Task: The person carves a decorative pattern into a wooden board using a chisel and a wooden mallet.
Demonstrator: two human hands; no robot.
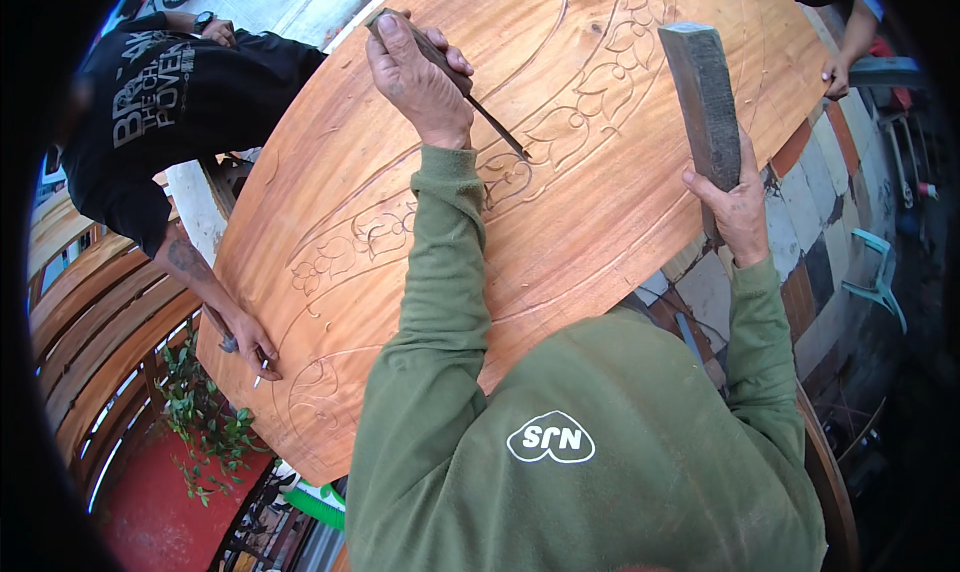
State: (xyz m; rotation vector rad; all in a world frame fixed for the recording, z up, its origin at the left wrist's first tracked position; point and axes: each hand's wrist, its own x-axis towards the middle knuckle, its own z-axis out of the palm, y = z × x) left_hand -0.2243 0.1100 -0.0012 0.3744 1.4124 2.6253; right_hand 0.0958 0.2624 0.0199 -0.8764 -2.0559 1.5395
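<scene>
Soft green cloth of the wearer's top (600, 392) is nearest. Beyond it lies a big, smooth, orange-brown wood board (590, 232) with curvy leaves (610, 82) cut in it. By the board's near edge, the right grip (740, 207) is wrapped round a long, rough, dark block (705, 97). Left of it, well apart, the left grip (420, 87) holds a thin chisel (490, 118), slanting rightward, its tip at the leaves.

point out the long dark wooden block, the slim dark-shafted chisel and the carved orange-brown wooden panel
Long dark wooden block (711, 107): head view, side face
Slim dark-shafted chisel (497, 127): head view, metal shaft
Carved orange-brown wooden panel (592, 218): head view, bare surface
</scene>
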